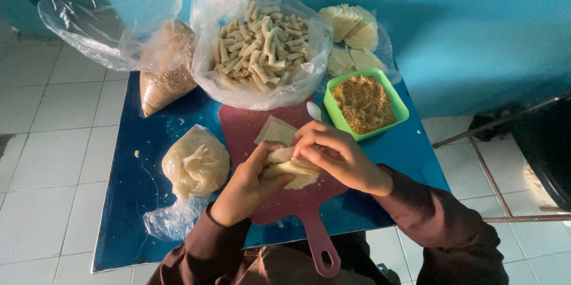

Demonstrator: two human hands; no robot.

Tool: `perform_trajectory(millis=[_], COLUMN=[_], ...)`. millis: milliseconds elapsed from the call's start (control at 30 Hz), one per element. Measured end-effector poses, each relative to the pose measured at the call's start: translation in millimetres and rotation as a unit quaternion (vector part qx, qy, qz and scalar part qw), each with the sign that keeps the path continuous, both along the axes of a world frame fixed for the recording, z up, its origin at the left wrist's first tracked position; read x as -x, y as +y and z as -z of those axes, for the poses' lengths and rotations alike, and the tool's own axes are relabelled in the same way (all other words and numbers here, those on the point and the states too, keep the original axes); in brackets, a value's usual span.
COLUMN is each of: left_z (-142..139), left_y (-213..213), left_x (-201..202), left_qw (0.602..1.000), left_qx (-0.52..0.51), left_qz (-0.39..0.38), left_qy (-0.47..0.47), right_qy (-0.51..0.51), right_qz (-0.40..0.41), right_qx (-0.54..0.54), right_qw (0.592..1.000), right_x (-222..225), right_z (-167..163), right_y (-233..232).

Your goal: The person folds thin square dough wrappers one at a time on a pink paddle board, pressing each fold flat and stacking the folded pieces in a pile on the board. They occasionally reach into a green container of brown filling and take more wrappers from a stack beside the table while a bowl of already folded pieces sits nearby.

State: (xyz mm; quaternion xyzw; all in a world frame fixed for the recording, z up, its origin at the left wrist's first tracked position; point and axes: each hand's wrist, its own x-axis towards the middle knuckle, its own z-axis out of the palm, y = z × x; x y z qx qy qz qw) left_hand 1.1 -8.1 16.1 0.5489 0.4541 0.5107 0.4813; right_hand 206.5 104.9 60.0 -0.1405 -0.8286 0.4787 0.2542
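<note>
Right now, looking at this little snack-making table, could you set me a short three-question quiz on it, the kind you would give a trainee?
1. True or false: both hands, left hand and right hand, are on the pale wrapper over the red cutting board.
2. What fills the green square tub?
A. rolled sticks
B. golden-brown crumbs
C. water
3. Which side of the cutting board does the knotted bag of pale dough lie on, as the person sees it?

Key
1. True: both hands pinch the folded wrapper.
2. B. The rolled sticks are in the open plastic bag behind the board.
3. The left side, on the blue tabletop.
</note>
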Motion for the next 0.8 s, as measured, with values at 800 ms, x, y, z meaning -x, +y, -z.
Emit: perform_trajectory(millis=[800], left_z=[49.7], left_y=[10.3], left_x=[5.7], left_qw=[0.911], left_qx=[0.188], left_qz=[0.033], left_qy=[-0.366], right_qy=[0.107], right_qz=[0.122], right_qx=[0.169], right_qw=[0.972], right_x=[-11.2], right_z=[19.7], right_y=[12.6])
